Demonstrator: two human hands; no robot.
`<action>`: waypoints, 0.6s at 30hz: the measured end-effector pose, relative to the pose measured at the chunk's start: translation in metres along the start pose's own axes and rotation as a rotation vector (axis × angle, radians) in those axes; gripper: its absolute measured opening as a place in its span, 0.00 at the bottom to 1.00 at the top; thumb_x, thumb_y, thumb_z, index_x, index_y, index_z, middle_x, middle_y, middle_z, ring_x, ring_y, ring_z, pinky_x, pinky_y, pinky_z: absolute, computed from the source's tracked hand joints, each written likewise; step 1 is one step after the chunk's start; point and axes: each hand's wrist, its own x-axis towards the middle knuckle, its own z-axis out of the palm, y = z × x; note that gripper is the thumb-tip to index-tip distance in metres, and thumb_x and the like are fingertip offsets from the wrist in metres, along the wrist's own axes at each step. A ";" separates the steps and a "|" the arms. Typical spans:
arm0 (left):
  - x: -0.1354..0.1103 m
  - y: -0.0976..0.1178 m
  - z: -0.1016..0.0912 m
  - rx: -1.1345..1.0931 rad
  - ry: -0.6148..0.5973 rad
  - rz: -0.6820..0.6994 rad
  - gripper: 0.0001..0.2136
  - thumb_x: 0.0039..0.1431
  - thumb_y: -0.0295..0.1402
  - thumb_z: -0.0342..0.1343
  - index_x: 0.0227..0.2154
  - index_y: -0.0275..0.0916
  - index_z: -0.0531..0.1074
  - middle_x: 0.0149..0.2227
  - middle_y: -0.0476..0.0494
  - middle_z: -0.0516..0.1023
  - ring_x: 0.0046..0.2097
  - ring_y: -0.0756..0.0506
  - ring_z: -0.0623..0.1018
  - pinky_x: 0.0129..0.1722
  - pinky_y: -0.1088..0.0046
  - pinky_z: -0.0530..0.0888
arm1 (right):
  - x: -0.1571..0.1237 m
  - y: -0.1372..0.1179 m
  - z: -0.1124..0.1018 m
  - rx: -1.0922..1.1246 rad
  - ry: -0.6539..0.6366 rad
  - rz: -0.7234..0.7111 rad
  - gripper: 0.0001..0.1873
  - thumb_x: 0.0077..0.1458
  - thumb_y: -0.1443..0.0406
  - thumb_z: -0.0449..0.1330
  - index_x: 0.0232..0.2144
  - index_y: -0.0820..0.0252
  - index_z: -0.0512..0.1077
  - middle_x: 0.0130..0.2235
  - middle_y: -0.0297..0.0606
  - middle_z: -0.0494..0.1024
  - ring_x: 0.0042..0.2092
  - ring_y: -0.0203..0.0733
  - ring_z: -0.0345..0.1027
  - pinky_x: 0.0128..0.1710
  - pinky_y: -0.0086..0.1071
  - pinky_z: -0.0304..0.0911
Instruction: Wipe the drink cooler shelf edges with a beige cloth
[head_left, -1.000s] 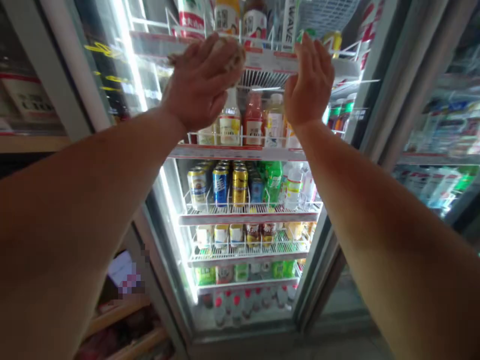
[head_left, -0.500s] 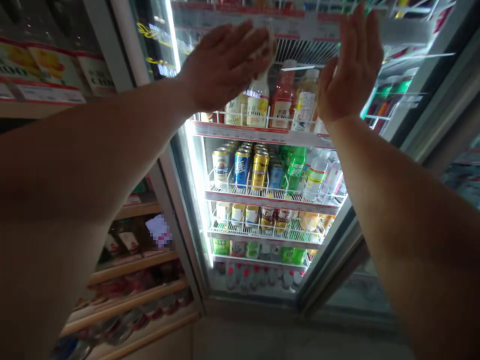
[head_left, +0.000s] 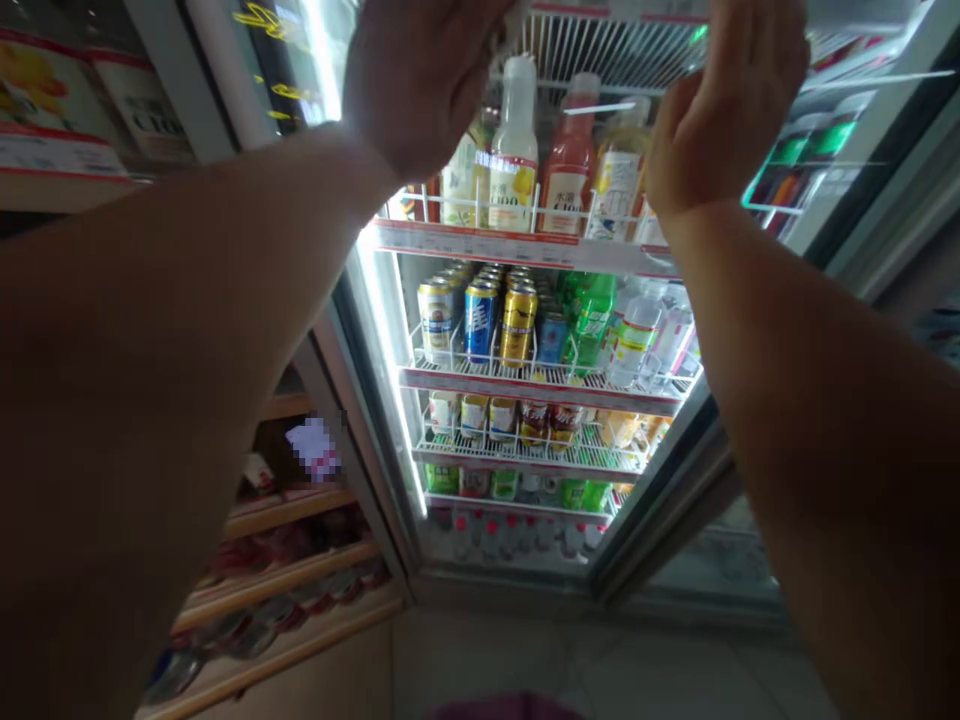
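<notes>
In the head view, my left hand [head_left: 431, 85] reaches up in front of the top visible shelf, back of the hand toward me. The top edge cuts off part of its fingers, which look stretched out; a small pale patch by the fingertips is unclear. To the right, my right hand [head_left: 727, 110] is raised with fingers extended upward and thumb apart, holding nothing visible. Between the hands stand a clear bottle with a lemon label [head_left: 514, 160], a pink-red drink bottle [head_left: 568, 165] and a pale yellow bottle [head_left: 619, 185], behind a low wire guard.
Lower fridge shelves hold a blue can [head_left: 480, 320], a gold can [head_left: 519, 325], green bottles [head_left: 592, 320] and clear bottles [head_left: 634, 340]. A metal door frame [head_left: 660, 500] borders the right. Wooden shelves [head_left: 285, 575] with goods stand at the left, above a tiled floor [head_left: 480, 650].
The view has shifted so the left hand sits higher, its fingers partly past the top edge. The right hand appears slightly farther right. The bottles between the hands show more fully.
</notes>
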 end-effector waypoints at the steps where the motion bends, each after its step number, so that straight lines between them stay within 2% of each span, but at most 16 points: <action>1: 0.000 0.003 0.000 0.010 0.011 -0.049 0.26 0.75 0.40 0.33 0.72 0.42 0.47 0.71 0.53 0.47 0.72 0.43 0.49 0.69 0.58 0.53 | 0.001 0.001 0.000 -0.003 -0.006 -0.004 0.37 0.55 0.71 0.48 0.68 0.63 0.56 0.71 0.33 0.54 0.72 0.44 0.44 0.71 0.37 0.41; 2: 0.000 0.005 0.000 0.011 -0.001 -0.042 0.25 0.75 0.40 0.32 0.71 0.42 0.48 0.72 0.54 0.45 0.72 0.43 0.48 0.69 0.58 0.53 | 0.001 0.001 0.000 -0.004 -0.006 -0.009 0.37 0.55 0.70 0.49 0.68 0.63 0.56 0.71 0.34 0.54 0.72 0.44 0.44 0.70 0.37 0.41; 4: 0.001 0.010 -0.002 -0.020 -0.101 0.112 0.24 0.74 0.40 0.33 0.70 0.46 0.51 0.72 0.62 0.37 0.72 0.42 0.41 0.69 0.53 0.49 | 0.002 0.001 0.000 -0.010 -0.011 -0.008 0.37 0.56 0.71 0.48 0.68 0.62 0.56 0.71 0.34 0.54 0.72 0.43 0.43 0.70 0.38 0.41; 6: 0.002 0.013 -0.005 -0.092 -0.225 0.285 0.24 0.72 0.44 0.37 0.68 0.52 0.55 0.71 0.70 0.32 0.72 0.43 0.36 0.69 0.52 0.45 | 0.003 0.001 0.000 -0.016 -0.022 0.000 0.37 0.57 0.71 0.47 0.69 0.61 0.55 0.71 0.34 0.53 0.72 0.43 0.43 0.70 0.39 0.41; 7: 0.003 0.015 -0.006 -0.122 -0.256 0.318 0.25 0.71 0.46 0.38 0.67 0.52 0.56 0.70 0.71 0.32 0.72 0.43 0.35 0.69 0.52 0.45 | 0.003 0.000 0.000 -0.014 -0.027 0.005 0.37 0.57 0.71 0.47 0.69 0.61 0.55 0.71 0.34 0.53 0.72 0.43 0.43 0.70 0.39 0.41; 8: 0.003 0.017 -0.007 -0.135 -0.251 0.289 0.26 0.70 0.48 0.37 0.68 0.50 0.54 0.71 0.69 0.33 0.71 0.43 0.34 0.69 0.52 0.44 | 0.003 0.000 0.000 -0.008 -0.030 0.013 0.37 0.56 0.72 0.47 0.69 0.61 0.55 0.71 0.33 0.53 0.72 0.43 0.43 0.70 0.39 0.42; 9: 0.004 0.019 -0.007 -0.126 -0.213 0.202 0.28 0.71 0.48 0.34 0.70 0.46 0.51 0.71 0.66 0.34 0.71 0.42 0.35 0.70 0.54 0.44 | 0.002 0.000 0.000 0.002 -0.023 0.008 0.37 0.56 0.71 0.48 0.69 0.61 0.55 0.71 0.33 0.53 0.72 0.43 0.43 0.70 0.39 0.42; 11: 0.003 0.023 -0.005 -0.071 -0.090 -0.035 0.30 0.72 0.45 0.29 0.71 0.36 0.46 0.72 0.56 0.37 0.71 0.42 0.37 0.70 0.59 0.44 | 0.001 0.000 0.000 0.028 0.007 -0.003 0.36 0.55 0.70 0.49 0.67 0.61 0.58 0.71 0.32 0.54 0.72 0.44 0.44 0.70 0.38 0.43; 12: 0.002 0.025 -0.004 -0.046 -0.038 -0.135 0.30 0.73 0.45 0.30 0.72 0.35 0.45 0.72 0.54 0.37 0.72 0.43 0.38 0.71 0.61 0.45 | 0.001 0.000 0.000 0.036 0.017 -0.005 0.36 0.55 0.70 0.49 0.67 0.61 0.59 0.70 0.31 0.55 0.72 0.44 0.45 0.70 0.38 0.43; 13: 0.001 0.026 -0.003 -0.036 -0.015 -0.173 0.29 0.73 0.45 0.32 0.72 0.37 0.46 0.72 0.55 0.36 0.72 0.44 0.38 0.71 0.63 0.45 | 0.001 0.000 0.001 0.041 0.025 -0.009 0.36 0.55 0.70 0.49 0.67 0.61 0.60 0.70 0.31 0.56 0.72 0.43 0.45 0.70 0.37 0.43; 14: 0.000 0.026 -0.001 -0.043 -0.023 -0.141 0.29 0.72 0.45 0.36 0.72 0.42 0.47 0.72 0.58 0.34 0.72 0.45 0.38 0.71 0.63 0.46 | 0.000 0.000 0.002 0.042 0.034 -0.009 0.35 0.55 0.70 0.49 0.66 0.61 0.60 0.70 0.31 0.56 0.72 0.43 0.46 0.70 0.37 0.43; 16: -0.003 0.025 0.003 -0.088 -0.066 0.085 0.27 0.70 0.44 0.43 0.70 0.52 0.52 0.70 0.65 0.31 0.71 0.46 0.36 0.71 0.58 0.46 | 0.000 -0.001 0.003 0.042 0.047 -0.008 0.35 0.56 0.70 0.49 0.66 0.62 0.60 0.70 0.31 0.57 0.71 0.44 0.46 0.70 0.37 0.44; 18: -0.005 0.023 0.007 -0.109 -0.081 0.273 0.25 0.68 0.42 0.47 0.67 0.55 0.58 0.70 0.67 0.34 0.72 0.44 0.38 0.70 0.53 0.48 | -0.001 -0.002 0.004 0.052 0.059 0.002 0.34 0.57 0.70 0.49 0.67 0.62 0.60 0.70 0.31 0.57 0.71 0.44 0.46 0.70 0.38 0.43</action>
